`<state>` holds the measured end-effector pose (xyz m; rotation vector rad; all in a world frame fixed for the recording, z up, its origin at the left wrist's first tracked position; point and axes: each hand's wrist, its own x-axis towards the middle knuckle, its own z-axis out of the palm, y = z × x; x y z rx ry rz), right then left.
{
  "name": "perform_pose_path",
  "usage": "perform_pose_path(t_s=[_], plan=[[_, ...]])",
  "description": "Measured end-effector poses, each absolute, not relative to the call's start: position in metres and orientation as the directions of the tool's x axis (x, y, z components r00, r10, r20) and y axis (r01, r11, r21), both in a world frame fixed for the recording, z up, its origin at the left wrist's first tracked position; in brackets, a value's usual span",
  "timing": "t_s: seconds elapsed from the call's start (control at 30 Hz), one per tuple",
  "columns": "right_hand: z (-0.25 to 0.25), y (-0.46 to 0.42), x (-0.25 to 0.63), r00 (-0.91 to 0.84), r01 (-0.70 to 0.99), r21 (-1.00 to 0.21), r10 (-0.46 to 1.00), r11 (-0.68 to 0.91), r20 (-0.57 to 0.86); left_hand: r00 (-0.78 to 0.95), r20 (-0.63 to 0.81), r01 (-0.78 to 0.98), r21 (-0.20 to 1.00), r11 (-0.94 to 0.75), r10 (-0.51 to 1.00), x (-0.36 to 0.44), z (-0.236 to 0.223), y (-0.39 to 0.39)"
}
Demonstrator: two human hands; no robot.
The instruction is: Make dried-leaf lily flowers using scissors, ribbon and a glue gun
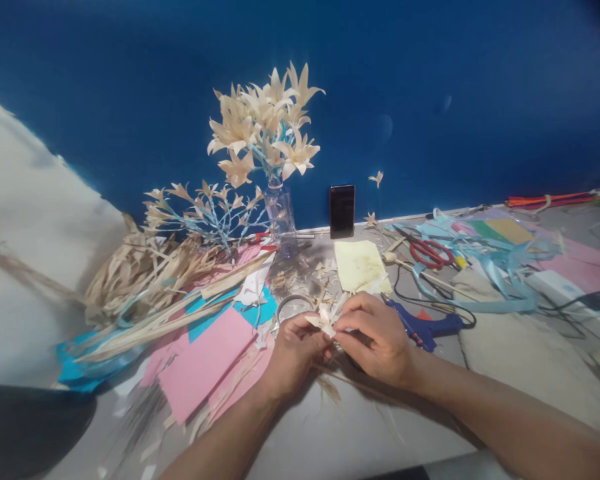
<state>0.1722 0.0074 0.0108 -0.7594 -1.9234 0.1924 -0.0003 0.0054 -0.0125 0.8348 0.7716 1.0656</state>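
1. Forearms (495, 403), four and seven o'clock.
2. Left hand (299, 348), right hand (380, 337): fingers nearly closed, pinching one pale flower (325, 323), dial centre.
3. Glue gun (433, 327), three o'clock.
4. Yellow sheet (361, 265), one o'clock.
5. Grey ring (279, 311), ten o'clock, left hand overlapping.

A grey table (355, 427) bears a yellow sheet (361, 263), with a phone (342, 211) upright behind it, a clear bottle (280, 217) to its left and a blue glue gun (434, 327) nearer, rightward.

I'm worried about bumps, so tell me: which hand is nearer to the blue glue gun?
Right. The right hand is just left of the blue glue gun; the left hand is farther left, at the pale flower.
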Motion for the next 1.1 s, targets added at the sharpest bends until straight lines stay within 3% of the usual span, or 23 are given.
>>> perform_pose_path(t_s=[0.43,0.7,0.93,1.1], plan=[[0.011,0.006,0.170,-0.270,0.406,-0.501,0.625,0.764,0.733,0.252,-0.095,-0.407,0.892,0.194,0.963,0.001,-0.010,0.006],[0.012,0.005,0.170,-0.278,0.434,-0.444,0.586,0.784,0.761,0.068,0.007,-0.147,0.989,0.003,0.998,-0.001,-0.005,0.002],[0.022,0.009,0.175,-0.250,0.410,-0.508,0.629,0.758,0.737,0.024,-0.013,-0.171,0.985,0.017,1.000,-0.003,-0.010,0.004],[0.012,0.012,0.174,-0.276,0.432,-0.636,0.765,0.640,0.582,0.053,-0.113,-0.311,0.942,0.123,0.992,-0.002,-0.014,0.005]])
